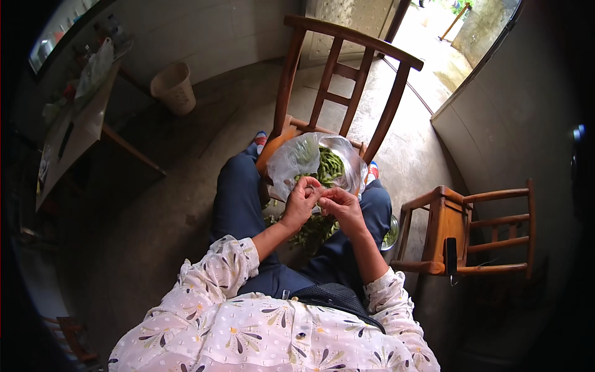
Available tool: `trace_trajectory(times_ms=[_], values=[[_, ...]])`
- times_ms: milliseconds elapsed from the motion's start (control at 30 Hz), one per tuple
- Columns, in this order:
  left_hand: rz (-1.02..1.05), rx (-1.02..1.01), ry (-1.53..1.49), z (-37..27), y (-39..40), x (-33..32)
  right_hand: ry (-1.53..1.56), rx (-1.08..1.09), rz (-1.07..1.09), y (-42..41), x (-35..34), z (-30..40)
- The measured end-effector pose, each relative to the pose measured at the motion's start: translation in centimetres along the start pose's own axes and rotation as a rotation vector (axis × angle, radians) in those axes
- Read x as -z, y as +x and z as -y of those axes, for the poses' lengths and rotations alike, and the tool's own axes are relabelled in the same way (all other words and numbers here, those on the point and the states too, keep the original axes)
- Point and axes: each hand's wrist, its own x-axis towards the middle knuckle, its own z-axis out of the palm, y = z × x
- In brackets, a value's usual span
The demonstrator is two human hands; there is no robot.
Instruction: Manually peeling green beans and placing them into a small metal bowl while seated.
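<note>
My left hand (300,207) and my right hand (345,209) meet in front of me, fingertips pinched close together. Whatever may be between the fingers is too small to make out. Just beyond them, a clear plastic bag (290,162) lies spread open on the seat of a wooden chair (353,39) that stands between my knees. Green bean pods, which look like edamame (331,163), are heaped in the bag. Below my hands, a darker pile of green pods or stalks (309,235) shows between my legs, partly hidden by my forearms.
By my right knee is a bowl (395,232) with green contents, partly hidden. A second wooden chair (446,232) with a dark strip-like object (451,256) stands to the right. At left are a table (86,135) with bags on it and a waste bin (179,90). A doorway (418,60) opens ahead.
</note>
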Motion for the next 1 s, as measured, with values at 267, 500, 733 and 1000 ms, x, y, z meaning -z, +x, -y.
trace_trajectory(times_ms=[267, 500, 733, 1000], values=[[0.014, -0.128, 0.306, 2.2, 0.1, 0.7, -0.004, -0.010, -0.021, 0.7, 0.7, -2.4], [0.024, -0.109, 0.308, 2.1, -0.2, 0.7, 0.125, -0.113, 0.005, 0.5, 0.6, -1.7], [0.105, -0.032, 0.191, 2.6, -0.6, 1.5, 0.253, -0.224, 0.036, 0.5, 1.2, -2.1], [0.190, 0.022, 0.237, 3.3, -1.4, 2.8, 0.216, -0.353, 0.115, 0.6, 2.1, -3.4]])
